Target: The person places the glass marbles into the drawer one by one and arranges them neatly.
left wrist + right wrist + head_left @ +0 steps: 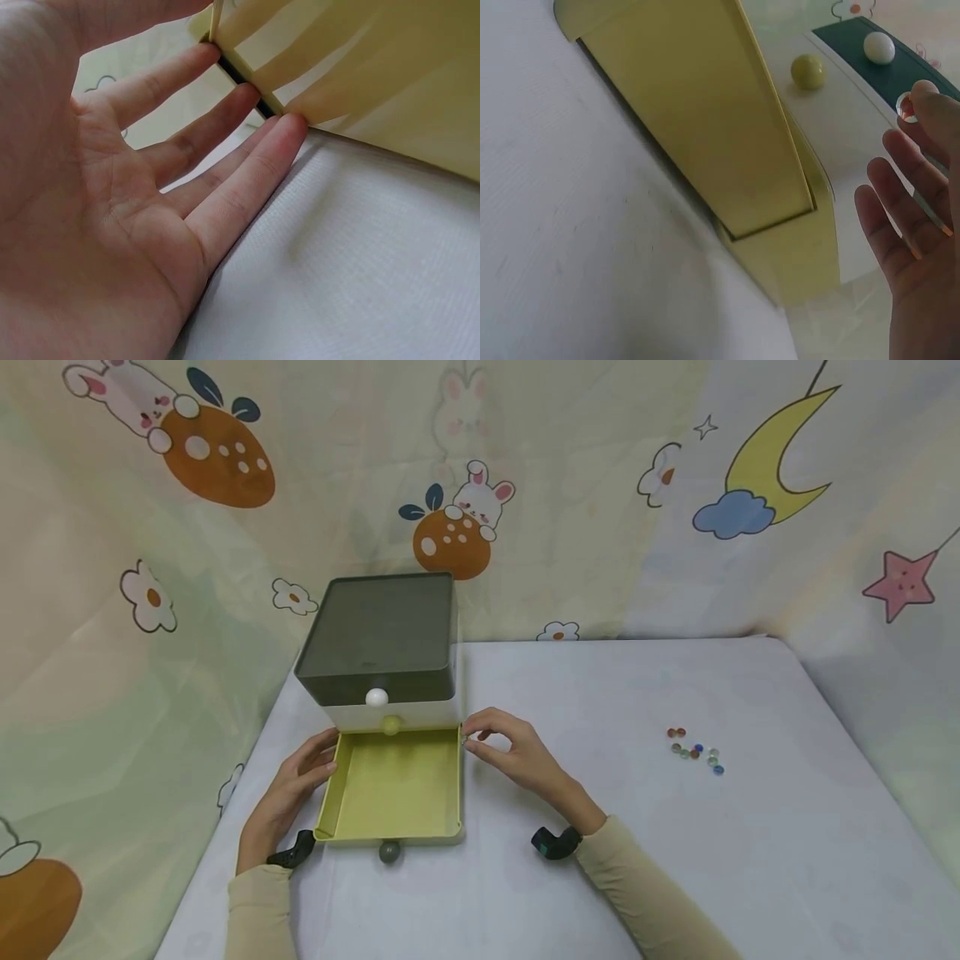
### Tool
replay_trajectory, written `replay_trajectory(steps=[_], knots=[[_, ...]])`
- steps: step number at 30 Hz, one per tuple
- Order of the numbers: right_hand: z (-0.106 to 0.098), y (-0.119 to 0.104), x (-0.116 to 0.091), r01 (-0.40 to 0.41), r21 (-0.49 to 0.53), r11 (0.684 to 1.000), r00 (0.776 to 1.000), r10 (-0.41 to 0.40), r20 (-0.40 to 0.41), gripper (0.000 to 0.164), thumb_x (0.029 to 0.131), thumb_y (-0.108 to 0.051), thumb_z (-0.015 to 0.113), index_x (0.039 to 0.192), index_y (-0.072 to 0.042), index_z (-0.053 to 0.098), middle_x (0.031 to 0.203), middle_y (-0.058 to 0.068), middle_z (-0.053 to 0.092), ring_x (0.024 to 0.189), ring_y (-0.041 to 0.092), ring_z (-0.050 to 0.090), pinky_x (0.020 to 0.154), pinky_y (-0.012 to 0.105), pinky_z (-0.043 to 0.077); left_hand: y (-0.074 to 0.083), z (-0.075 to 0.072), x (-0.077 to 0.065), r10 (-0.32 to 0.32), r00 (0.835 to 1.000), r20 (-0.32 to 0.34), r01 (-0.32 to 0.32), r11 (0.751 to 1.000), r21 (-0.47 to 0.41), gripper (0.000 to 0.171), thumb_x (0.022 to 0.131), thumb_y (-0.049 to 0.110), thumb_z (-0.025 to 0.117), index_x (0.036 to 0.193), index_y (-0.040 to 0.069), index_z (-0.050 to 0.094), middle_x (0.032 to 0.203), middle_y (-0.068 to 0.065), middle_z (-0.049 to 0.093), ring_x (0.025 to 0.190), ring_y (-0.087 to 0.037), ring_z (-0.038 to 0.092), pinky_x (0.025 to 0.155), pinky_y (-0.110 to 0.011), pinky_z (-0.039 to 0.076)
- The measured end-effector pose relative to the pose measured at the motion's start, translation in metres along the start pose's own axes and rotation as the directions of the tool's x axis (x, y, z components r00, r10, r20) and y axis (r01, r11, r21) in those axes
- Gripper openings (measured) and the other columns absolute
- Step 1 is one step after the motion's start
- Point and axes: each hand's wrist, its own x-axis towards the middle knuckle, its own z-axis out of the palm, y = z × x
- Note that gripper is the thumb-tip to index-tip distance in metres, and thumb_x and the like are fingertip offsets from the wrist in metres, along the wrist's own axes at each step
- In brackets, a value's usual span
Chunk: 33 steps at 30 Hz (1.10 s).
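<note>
Pinching a clear round glass marble [905, 109], our right hand [523, 760] could slip and drop it; our loose left hand [288, 785] touches the yellow plastic drawer [397, 789].

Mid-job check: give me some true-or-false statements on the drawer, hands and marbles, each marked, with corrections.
1. The yellow drawer stands open. True.
2. The left hand is clear of the drawer. False: it touches the drawer's left side.
3. The right hand pinches a marble. True.
4. The loose marbles lie inside the drawer. False: they lie on the table, right of the drawer.
5. The drawer's knob is white. False: it is dark grey-green.
</note>
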Motion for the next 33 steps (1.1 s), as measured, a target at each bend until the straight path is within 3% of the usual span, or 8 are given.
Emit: replay_trajectory(steps=[8, 11, 18, 21, 27, 30, 33], knots=[[0.016, 0.025, 0.009, 0.017, -0.001, 1.000, 0.990, -0.017, 0.138, 0.020, 0.094, -0.001, 0.074, 0.113, -0.007, 0.072, 0.110, 0.010, 0.073, 0.102, 0.024, 0.067, 0.089, 0.044, 0.058, 0.001, 0.003, -0.001, -0.021, 1.000, -0.011, 0.021, 1.000, -0.011, 0.067, 0.105, 0.030, 0.063, 0.164, 0.026, 0.032, 0.173, -0.011, 0.026, 0.136, 0.001, 0.046, 0.121, -0.052, 0.031], [0.020, 0.027, 0.014, 0.048, -0.009, 0.999, 0.983, -0.045, 0.179, 0.019, 0.094, -0.005, 0.075, 0.113, -0.008, 0.073, 0.110, 0.006, 0.073, 0.102, 0.022, 0.066, 0.088, 0.041, 0.058, 0.001, 0.003, -0.001, -0.022, 1.000, -0.015, 0.022, 1.000, -0.013, 0.067, 0.105, 0.029, 0.063, 0.164, 0.025, 0.032, 0.172, -0.011, 0.027, 0.134, 0.002, 0.046, 0.119, -0.046, 0.034], [0.030, 0.025, 0.023, 0.077, -0.082, 0.994, 0.958, -0.051, 0.282, 0.016, 0.095, -0.009, 0.076, 0.111, -0.009, 0.073, 0.111, 0.002, 0.073, 0.106, 0.020, 0.068, 0.091, 0.035, 0.058, 0.000, 0.002, -0.001, 0.014, 1.000, 0.002, -0.014, 1.000, -0.012, 0.066, 0.105, 0.025, 0.061, 0.164, 0.020, 0.032, 0.171, -0.014, 0.027, 0.132, 0.004, 0.048, 0.101, -0.015, 0.043], [0.035, 0.023, 0.026, 0.061, -0.125, 0.990, 0.947, -0.018, 0.319, 0.015, 0.096, -0.011, 0.075, 0.110, -0.010, 0.073, 0.112, 0.002, 0.073, 0.106, 0.022, 0.068, 0.092, 0.036, 0.057, 0.001, 0.001, -0.001, 0.003, 1.000, 0.005, -0.003, 1.000, -0.010, 0.067, 0.105, 0.026, 0.061, 0.164, 0.021, 0.032, 0.171, -0.014, 0.027, 0.134, 0.002, 0.048, 0.107, -0.022, 0.042], [0.042, 0.022, 0.036, 0.030, -0.266, 0.964, 0.910, 0.083, 0.406, 0.014, 0.100, -0.023, 0.072, 0.111, -0.015, 0.074, 0.110, -0.003, 0.072, 0.107, 0.018, 0.067, 0.096, 0.031, 0.053, 0.002, 0.000, 0.000, -0.038, 0.999, -0.007, 0.037, 0.999, -0.026, 0.069, 0.104, 0.029, 0.063, 0.165, 0.025, 0.031, 0.173, -0.011, 0.025, 0.137, -0.001, 0.044, 0.123, -0.056, 0.028], [0.044, 0.023, 0.040, 0.045, -0.324, 0.945, 0.894, 0.106, 0.435, 0.015, 0.100, -0.027, 0.071, 0.111, -0.017, 0.074, 0.109, -0.005, 0.073, 0.107, 0.016, 0.066, 0.097, 0.027, 0.051, 0.003, 0.000, 0.000, -0.046, 0.999, -0.015, 0.046, 0.998, -0.033, 0.069, 0.104, 0.029, 0.064, 0.164, 0.025, 0.032, 0.173, -0.010, 0.026, 0.136, 0.000, 0.045, 0.122, -0.053, 0.030], [0.046, 0.024, 0.043, 0.051, -0.369, 0.928, 0.881, 0.132, 0.454, 0.015, 0.100, -0.028, 0.071, 0.110, -0.017, 0.074, 0.108, -0.005, 0.073, 0.108, 0.015, 0.065, 0.099, 0.027, 0.050, 0.002, 0.000, 0.000, -0.041, 0.999, -0.014, 0.041, 0.999, -0.026, 0.068, 0.104, 0.029, 0.063, 0.164, 0.024, 0.032, 0.172, -0.010, 0.027, 0.135, 0.001, 0.046, 0.116, -0.035, 0.038]])
